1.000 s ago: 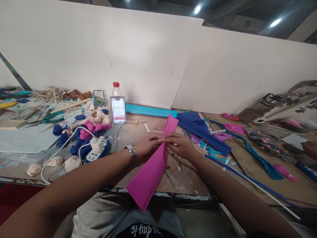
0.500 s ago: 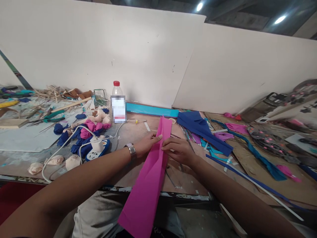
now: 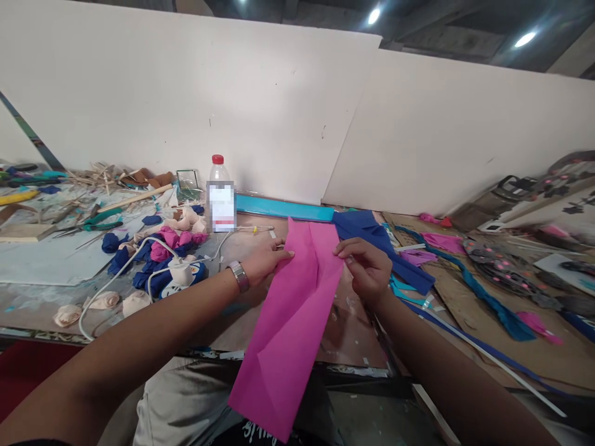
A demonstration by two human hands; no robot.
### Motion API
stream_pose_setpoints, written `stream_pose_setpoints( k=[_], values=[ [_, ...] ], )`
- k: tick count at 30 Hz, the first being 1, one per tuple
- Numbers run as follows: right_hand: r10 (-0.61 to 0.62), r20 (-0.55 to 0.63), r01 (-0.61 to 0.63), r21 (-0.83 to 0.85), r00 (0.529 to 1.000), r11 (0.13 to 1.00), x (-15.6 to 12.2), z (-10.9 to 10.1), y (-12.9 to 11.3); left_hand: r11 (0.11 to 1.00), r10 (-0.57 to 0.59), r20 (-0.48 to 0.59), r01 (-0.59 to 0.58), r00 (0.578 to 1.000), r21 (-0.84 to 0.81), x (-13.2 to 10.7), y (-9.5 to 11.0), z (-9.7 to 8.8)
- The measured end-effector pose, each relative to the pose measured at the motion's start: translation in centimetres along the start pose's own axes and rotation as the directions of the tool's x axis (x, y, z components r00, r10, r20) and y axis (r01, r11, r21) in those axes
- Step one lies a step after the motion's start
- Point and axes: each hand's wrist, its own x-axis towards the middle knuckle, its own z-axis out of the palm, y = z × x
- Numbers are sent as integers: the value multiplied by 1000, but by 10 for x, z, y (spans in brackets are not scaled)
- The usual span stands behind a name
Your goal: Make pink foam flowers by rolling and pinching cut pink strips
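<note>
A long strip of pink crepe-like paper (image 3: 297,310) is spread between my two hands, its near end hanging over the table edge above my lap. My left hand (image 3: 267,263) pinches its left side, thumb on top. On the right side, my right hand (image 3: 365,266) grips the edge between thumb and fingers. A crease runs down the middle of the strip near its far end. Behind my right hand lies folded dark blue paper (image 3: 372,235). A flat turquoise strip (image 3: 283,207) rests along the foot of the white board.
A red-capped bottle (image 3: 220,198) stands beyond my left hand. Left of it are crumpled blue, pink and cream paper pieces (image 3: 162,241), a power strip with a white cable (image 3: 179,269) and green-handled pliers (image 3: 105,218). Cardboard (image 3: 469,297) with a teal strip lies at right.
The pink strip was folded narrow at its far end and is now opened wide. My right hand has moved right, away from my left, drawing the edge outward.
</note>
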Motion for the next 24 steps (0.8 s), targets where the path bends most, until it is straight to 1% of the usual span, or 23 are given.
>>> stream_pose_setpoints(
  k=[2,4,5,6,7,8,9,10,11,12,14,16,17,18,19,20,21,23,24],
  values=[
    [136,-25,-133,84,990,988,2,-1,3,993,103,66,-106,992,50,0,10,0],
    [271,-68,-256,173,960,951,7,-1,5,954,232,101,-247,967,173,0,23,1],
    [360,-70,-337,224,930,914,11,0,5,907,304,123,-326,945,266,-1,31,2],
    [454,-58,-421,287,889,861,16,0,5,850,375,148,-403,915,340,-3,38,5],
    [544,-7,-506,357,839,785,21,1,4,789,434,176,-467,884,400,-6,46,8],
    [612,79,-588,395,787,706,26,2,3,734,486,202,-522,850,434,-9,54,11],
    [643,161,-643,415,749,644,32,2,1,683,520,235,-566,821,462,-12,62,16],
    [650,227,-674,426,726,604,39,2,-2,619,547,265,-597,794,510,-16,70,20],
    [636,270,-681,434,722,589,46,1,-7,524,587,294,-630,755,574,-20,78,25],
    [609,280,-662,447,742,601,53,0,-13,390,635,344,-672,691,630,-23,87,30],
    [498,266,-562,473,825,679,71,-3,-30,118,683,478,-729,553,675,-28,104,39],
    [350,239,-424,468,906,775,91,-7,-48,-87,695,587,-761,416,643,-28,120,47],
    [281,178,-332,439,943,835,101,-9,-57,-169,685,632,-765,362,622,-26,128,50],
    [205,90,-224,379,975,898,110,-11,-64,-237,670,668,-759,324,607,-23,135,53],
    [121,8,-118,308,993,944,119,-13,-68,-287,663,686,-744,300,603,-18,142,54],
    [44,-54,-29,246,998,969,126,-15,-71,-323,667,690,-725,282,608,-13,147,55],
    [-19,-102,40,202,995,979,132,-17,-71,-348,677,686,-706,266,617,-8,152,55],
    [-133,-185,165,170,974,972,138,-19,-66,-360,716,650,-664,255,656,3,158,52],
    [-147,-199,182,170,969,969,138,-20,-62,-349,741,626,-657,244,669,8,159,50]
  ],
)
